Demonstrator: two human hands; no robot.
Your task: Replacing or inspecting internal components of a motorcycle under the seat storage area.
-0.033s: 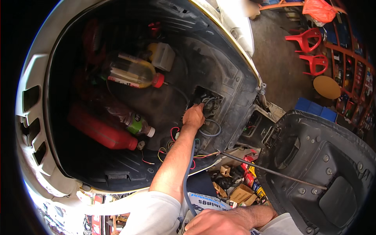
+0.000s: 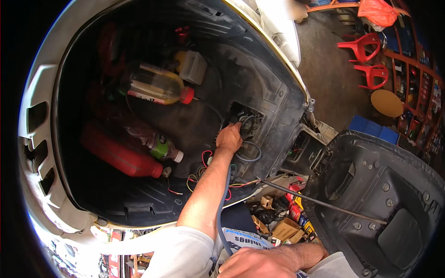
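Note:
My left hand [image 2: 230,138] reaches into a scooter's black under-seat compartment [image 2: 204,118]. Its fingers are curled at the edge of a square opening [image 2: 234,110] in the compartment floor, and what they grip is hidden. Metal parts [image 2: 250,125] show inside the opening. A grey hose [image 2: 219,204] loops beside that hand, passes along the forearm and runs down to my right hand [image 2: 257,263]. The right hand is closed around the hose near my lap, its fingertips out of sight. Loose coloured wires [image 2: 202,169] lie next to my left wrist.
In the compartment lie a clear bottle with a red cap [image 2: 160,88], a red bottle [image 2: 123,150], a smaller green-labelled bottle [image 2: 163,147] and a whitish container [image 2: 193,67]. The raised black seat [image 2: 371,204] and a dark rod [image 2: 320,201] are at right. Cardboard boxes [image 2: 285,229] sit below.

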